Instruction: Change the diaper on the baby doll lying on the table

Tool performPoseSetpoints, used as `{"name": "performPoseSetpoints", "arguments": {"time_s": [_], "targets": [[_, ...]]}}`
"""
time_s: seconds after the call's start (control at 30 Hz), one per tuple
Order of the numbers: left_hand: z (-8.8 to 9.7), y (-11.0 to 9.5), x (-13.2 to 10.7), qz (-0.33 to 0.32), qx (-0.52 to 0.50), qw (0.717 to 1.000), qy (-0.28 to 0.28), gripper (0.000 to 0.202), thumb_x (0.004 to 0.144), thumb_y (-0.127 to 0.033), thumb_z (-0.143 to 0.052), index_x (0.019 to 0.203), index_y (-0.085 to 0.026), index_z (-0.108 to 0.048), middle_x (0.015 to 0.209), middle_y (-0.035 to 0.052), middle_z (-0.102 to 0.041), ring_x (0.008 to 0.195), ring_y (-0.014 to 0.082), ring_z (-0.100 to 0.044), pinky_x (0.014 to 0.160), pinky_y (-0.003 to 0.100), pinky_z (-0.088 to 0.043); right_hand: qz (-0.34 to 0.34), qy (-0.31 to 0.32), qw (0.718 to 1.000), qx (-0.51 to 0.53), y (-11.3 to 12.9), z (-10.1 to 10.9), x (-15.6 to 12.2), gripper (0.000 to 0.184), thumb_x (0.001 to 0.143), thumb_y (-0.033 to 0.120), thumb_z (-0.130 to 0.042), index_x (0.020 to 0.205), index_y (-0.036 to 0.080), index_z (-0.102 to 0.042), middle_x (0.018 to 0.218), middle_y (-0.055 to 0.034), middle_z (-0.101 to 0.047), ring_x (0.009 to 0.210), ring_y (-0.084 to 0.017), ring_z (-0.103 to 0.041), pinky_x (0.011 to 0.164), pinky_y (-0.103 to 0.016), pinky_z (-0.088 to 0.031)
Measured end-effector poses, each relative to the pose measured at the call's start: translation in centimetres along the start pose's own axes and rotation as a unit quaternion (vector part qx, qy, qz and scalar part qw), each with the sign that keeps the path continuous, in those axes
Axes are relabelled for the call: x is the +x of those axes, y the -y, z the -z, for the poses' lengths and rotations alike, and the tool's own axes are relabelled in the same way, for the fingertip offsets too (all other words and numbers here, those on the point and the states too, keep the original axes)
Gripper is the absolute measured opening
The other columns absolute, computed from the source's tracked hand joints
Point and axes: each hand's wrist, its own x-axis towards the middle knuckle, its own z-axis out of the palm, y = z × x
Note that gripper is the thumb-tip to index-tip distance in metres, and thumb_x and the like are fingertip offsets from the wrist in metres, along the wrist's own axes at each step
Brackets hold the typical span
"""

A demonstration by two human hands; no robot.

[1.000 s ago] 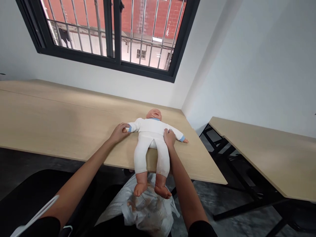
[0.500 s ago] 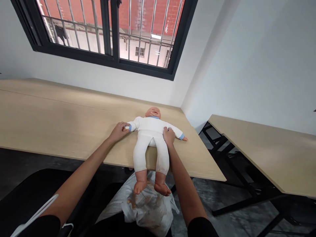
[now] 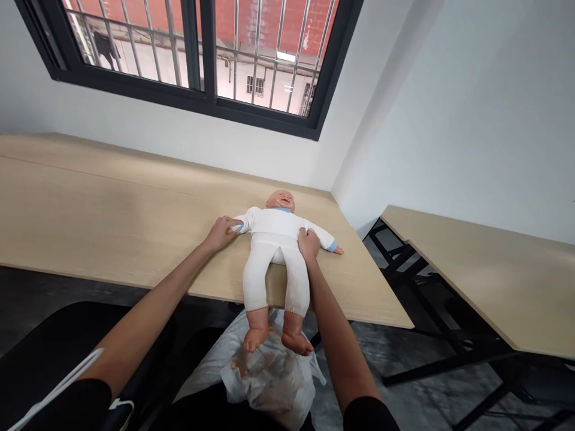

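While the bald plastic baby doll in white cloth lies faceup on the long, pale wood-look surface, its head's at 12 o'clock and its bare feet poke past the near edge at 6. At 9 o'clock from the doll's middle, the bare left hand has its grip clamped around the sleeve end by the blue cloth cuff. Over at 3, the bare right hand curls against the waist; can't tell if that grip's pinching cloth.
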Motion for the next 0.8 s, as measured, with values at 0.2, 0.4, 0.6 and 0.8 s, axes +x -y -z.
{"name": "performPoseSetpoints", "arguments": {"time_s": [0.2, 0.4, 0.6, 0.8], "targets": [[-0.1, -0.1, -0.1, -0.020, 0.036, 0.999, -0.011, 0.027, 0.082, -0.020, -0.048, 0.099, -0.018, -0.068, 0.119, 0.0093, -0.060, 0.113, 0.0263, -0.048, 0.100, 0.040, -0.036, 0.002, 0.001, 1.000, 0.006, 0.1, 0.0, 0.0, 0.035, 0.088, 0.038, -0.034, 0.062, 0.020, -0.050, 0.083, -0.0159, -0.067, 0.081, -0.028, -0.060, 0.070, -0.033, -0.041], [1.1, -1.5, -0.8, -0.050, 0.080, 0.995, 0.025, 0.027, 0.086, -0.021, -0.044, 0.096, -0.024, -0.070, 0.120, 0.0078, -0.058, 0.113, 0.0270, -0.048, 0.093, 0.040, -0.041, 0.003, -0.004, 1.000, 0.013, 0.1, 0.0, -0.2, 0.034, 0.088, 0.038, -0.035, 0.064, 0.020, -0.051, 0.080, -0.0153, -0.067, 0.082, -0.028, -0.060, 0.070, -0.032, -0.041], [1.5, -2.9, -1.0, -0.018, 0.024, 1.000, 0.005, 0.023, 0.084, -0.026, -0.046, 0.103, -0.019, -0.055, 0.098, 0.0080, -0.061, 0.091, 0.0246, -0.055, 0.081, 0.036, -0.044, 0.006, -0.004, 1.000, 0.020, 0.1, 0.0, -0.1, 0.034, 0.087, 0.038, -0.035, 0.062, 0.021, -0.051, 0.081, -0.0155, -0.067, 0.082, -0.028, -0.060, 0.070, -0.033, -0.041], [1.6, -3.2, -0.9, 0.150, -0.007, 0.988, -0.046, 0.023, 0.074, -0.032, -0.057, 0.091, -0.020, -0.048, 0.084, 0.0030, -0.059, 0.076, 0.0209, -0.056, 0.064, 0.029, -0.040, 0.006, 0.001, 1.000, 0.023, -0.1, -0.3, 0.1, 0.035, 0.087, 0.038, -0.034, 0.062, 0.021, -0.052, 0.081, -0.0161, -0.068, 0.081, -0.029, -0.060, 0.072, -0.033, -0.042]]}}
